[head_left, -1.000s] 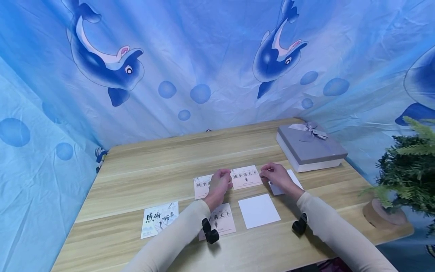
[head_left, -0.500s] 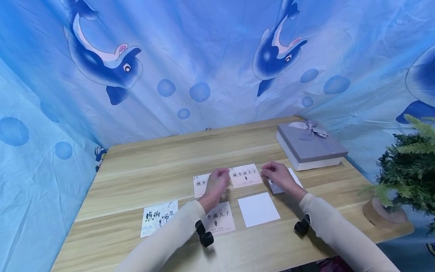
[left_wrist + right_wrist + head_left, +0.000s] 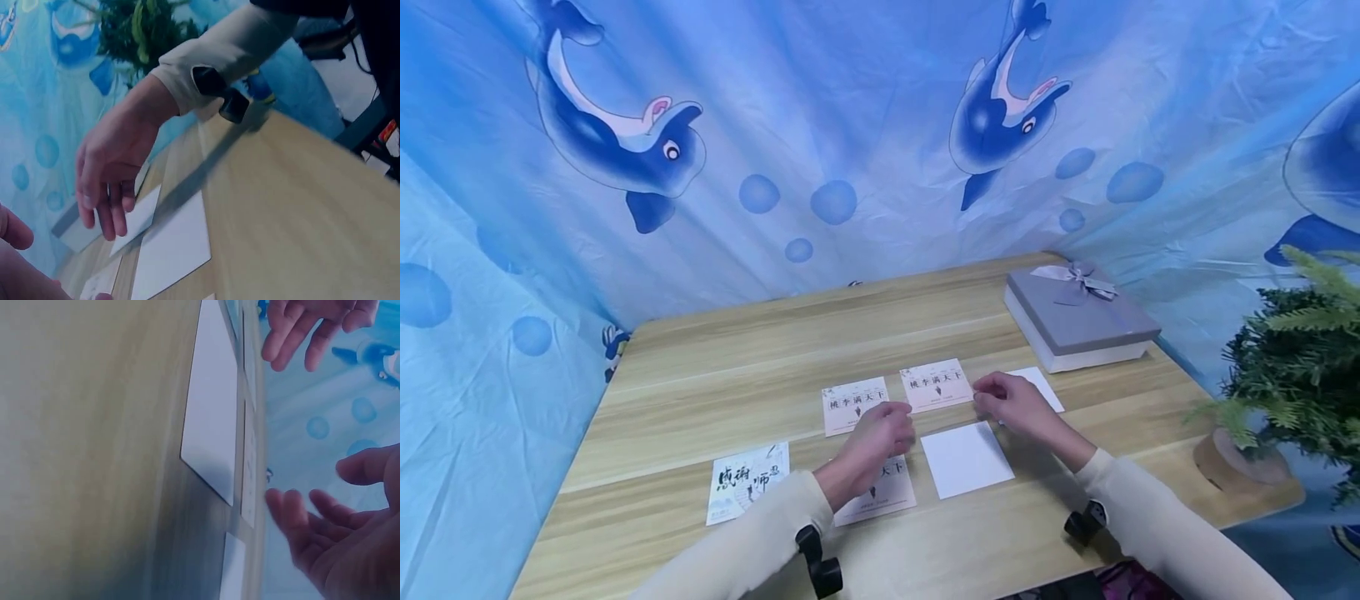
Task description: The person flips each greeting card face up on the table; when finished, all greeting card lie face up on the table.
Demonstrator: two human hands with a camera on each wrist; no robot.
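Observation:
My left hand [image 3: 871,446] hovers over a printed card [image 3: 880,492] in the front row and hides part of it. Its fingers are loosely bent, with nothing held. Just behind it lies another printed card [image 3: 855,406]; a third printed card [image 3: 936,385] sits farther right, between the two hands. My right hand [image 3: 1018,407] is above a white blank card [image 3: 1037,387], covering much of it. In the left wrist view the right hand's fingers [image 3: 119,209] hang loosely, holding nothing. A second blank card [image 3: 967,460] lies between the hands, nearer me.
A card with brush lettering [image 3: 747,482] lies to the left on the wooden table [image 3: 737,358]. At the back right stands a grey gift box [image 3: 1081,308] with a ribbon bow. A green plant [image 3: 1300,358] on a wooden base is at the right edge.
My left hand has drawn back toward me, uncovering the rear left printed card and covering more of the front one. My right hand has shifted slightly toward me. The cards stay in place.

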